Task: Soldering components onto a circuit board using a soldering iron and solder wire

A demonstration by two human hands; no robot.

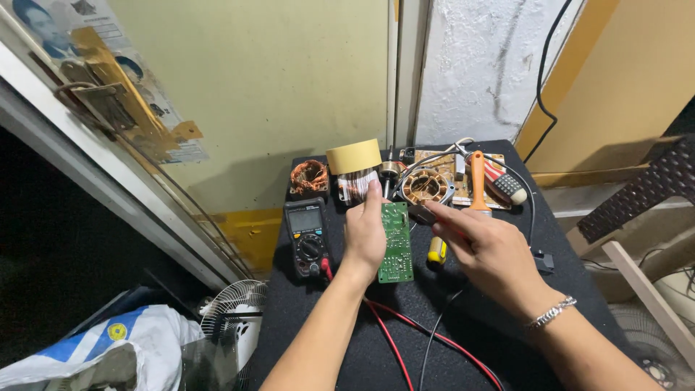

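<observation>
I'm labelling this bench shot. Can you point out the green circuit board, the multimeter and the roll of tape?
green circuit board (397, 250), head view, middle of its component face.
multimeter (309, 246), head view, its round dial.
roll of tape (353, 156), head view, its outer side.
</observation>
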